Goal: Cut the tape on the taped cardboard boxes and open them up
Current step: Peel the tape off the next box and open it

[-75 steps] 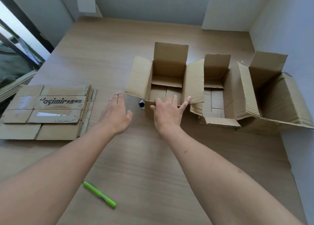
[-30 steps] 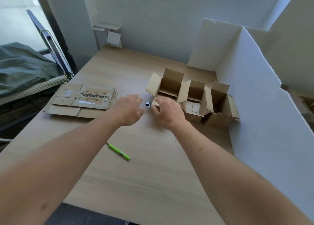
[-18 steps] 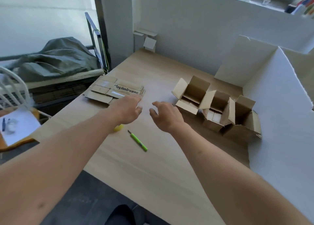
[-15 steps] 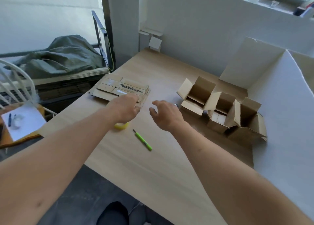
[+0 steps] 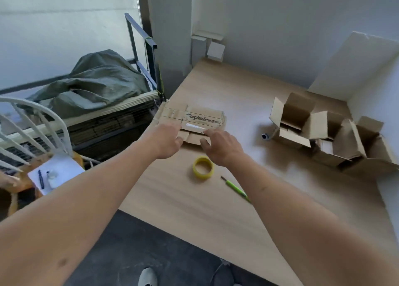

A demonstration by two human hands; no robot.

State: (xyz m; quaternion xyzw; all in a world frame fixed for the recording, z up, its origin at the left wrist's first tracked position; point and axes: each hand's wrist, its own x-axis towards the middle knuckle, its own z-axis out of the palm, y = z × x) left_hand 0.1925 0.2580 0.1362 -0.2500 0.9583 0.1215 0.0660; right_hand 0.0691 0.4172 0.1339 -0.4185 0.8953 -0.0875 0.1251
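A stack of flattened cardboard boxes (image 5: 200,118) with printed lettering lies at the table's left edge. My left hand (image 5: 167,142) and my right hand (image 5: 223,148) both reach its near edge, fingers on top and thumbs against the front flaps, pinching the cardboard. Three opened boxes (image 5: 295,117) (image 5: 330,134) (image 5: 371,154) stand with flaps up at the right, side by side. A green cutter (image 5: 236,189) lies on the table under my right forearm.
A yellow tape roll (image 5: 203,168) sits just behind my right wrist. A small black-and-white object (image 5: 265,136) rests beside the nearest open box. White boards (image 5: 354,65) wall the table's right and back. A white chair (image 5: 32,121) and paper with pens (image 5: 54,173) stand left.
The view swung left, away from the open boxes. Both hands moved left from the open box to the flattened stack and now hold its near edge. The tape roll came into view.
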